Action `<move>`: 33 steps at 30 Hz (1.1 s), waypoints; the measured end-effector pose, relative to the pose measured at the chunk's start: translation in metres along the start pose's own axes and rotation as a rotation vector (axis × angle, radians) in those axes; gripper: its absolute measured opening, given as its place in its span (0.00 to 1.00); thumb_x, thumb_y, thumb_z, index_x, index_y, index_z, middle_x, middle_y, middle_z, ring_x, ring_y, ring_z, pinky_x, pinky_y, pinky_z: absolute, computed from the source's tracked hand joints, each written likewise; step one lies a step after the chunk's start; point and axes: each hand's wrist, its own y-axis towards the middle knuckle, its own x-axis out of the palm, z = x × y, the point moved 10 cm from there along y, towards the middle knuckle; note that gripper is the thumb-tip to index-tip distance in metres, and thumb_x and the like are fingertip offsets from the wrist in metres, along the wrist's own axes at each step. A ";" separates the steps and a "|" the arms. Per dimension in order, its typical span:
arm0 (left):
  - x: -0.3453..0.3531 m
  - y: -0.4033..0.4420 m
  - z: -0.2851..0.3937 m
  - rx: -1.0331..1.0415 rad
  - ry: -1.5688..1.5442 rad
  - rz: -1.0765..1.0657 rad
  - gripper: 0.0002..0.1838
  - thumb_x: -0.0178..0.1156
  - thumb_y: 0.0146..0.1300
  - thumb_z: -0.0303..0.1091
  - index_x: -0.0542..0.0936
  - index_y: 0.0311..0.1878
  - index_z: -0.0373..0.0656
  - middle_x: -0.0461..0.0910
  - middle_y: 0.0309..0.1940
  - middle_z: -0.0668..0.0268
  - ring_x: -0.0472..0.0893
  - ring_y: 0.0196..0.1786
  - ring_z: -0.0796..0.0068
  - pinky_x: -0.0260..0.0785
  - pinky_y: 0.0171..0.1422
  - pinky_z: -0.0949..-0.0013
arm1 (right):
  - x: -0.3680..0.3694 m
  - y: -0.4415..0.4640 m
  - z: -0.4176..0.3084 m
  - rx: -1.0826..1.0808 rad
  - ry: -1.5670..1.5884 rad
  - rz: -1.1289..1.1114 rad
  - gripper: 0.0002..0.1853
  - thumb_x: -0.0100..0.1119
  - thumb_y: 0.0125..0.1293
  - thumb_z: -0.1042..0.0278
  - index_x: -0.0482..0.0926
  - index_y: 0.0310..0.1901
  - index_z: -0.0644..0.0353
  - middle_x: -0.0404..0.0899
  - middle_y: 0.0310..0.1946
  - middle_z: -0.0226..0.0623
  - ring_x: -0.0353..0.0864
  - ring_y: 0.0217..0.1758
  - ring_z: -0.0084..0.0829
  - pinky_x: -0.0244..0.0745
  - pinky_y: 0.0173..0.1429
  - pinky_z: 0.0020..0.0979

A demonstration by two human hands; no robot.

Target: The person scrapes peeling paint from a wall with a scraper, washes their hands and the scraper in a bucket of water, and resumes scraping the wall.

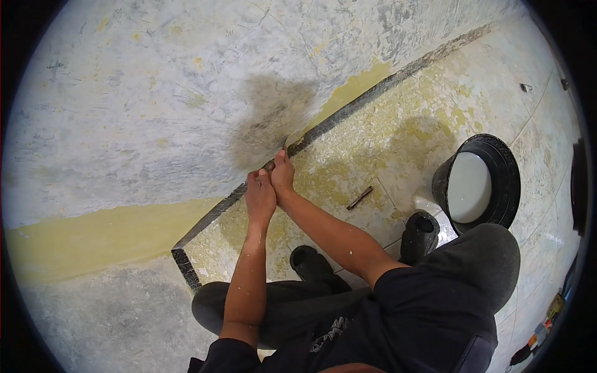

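Note:
My right hand is closed around a small scraper, its thin dark blade against the wall just above the dark skirting strip. My left hand sits right beside it, fingers curled around the tool's dark handle end; much of the handle is hidden by the fingers. Along the bottom of the scraped, whitish wall runs a band of yellow paint, narrower and patchy near the hands.
Yellow paint flakes litter the tiled floor below the wall. A short dark narrow object lies among them. At my right stands a black bucket with whitish liquid. My dark shoes are close by.

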 end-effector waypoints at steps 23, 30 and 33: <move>0.025 0.024 -0.019 0.092 -0.277 -0.071 0.27 0.39 0.76 0.48 0.79 0.54 0.34 0.83 0.43 0.54 0.81 0.38 0.65 0.70 0.41 0.63 | -0.017 0.015 -0.004 -0.128 -0.283 0.200 0.30 0.38 0.74 0.56 0.55 0.72 0.61 0.78 0.48 0.51 0.77 0.45 0.40 0.70 0.53 0.36; 0.027 0.016 -0.026 -0.046 -0.397 -0.076 0.26 0.42 0.75 0.46 0.81 0.50 0.33 0.84 0.42 0.52 0.81 0.45 0.63 0.69 0.51 0.64 | -0.010 0.011 -0.006 -0.167 -0.337 0.130 0.30 0.38 0.75 0.56 0.54 0.72 0.64 0.75 0.39 0.44 0.74 0.38 0.34 0.70 0.44 0.32; 0.023 0.026 -0.022 -0.017 -0.457 -0.073 0.25 0.43 0.75 0.46 0.81 0.51 0.33 0.84 0.41 0.51 0.82 0.43 0.61 0.69 0.51 0.63 | -0.010 0.019 -0.002 -0.208 -0.318 0.182 0.30 0.38 0.75 0.57 0.53 0.72 0.65 0.74 0.40 0.45 0.74 0.39 0.34 0.69 0.45 0.31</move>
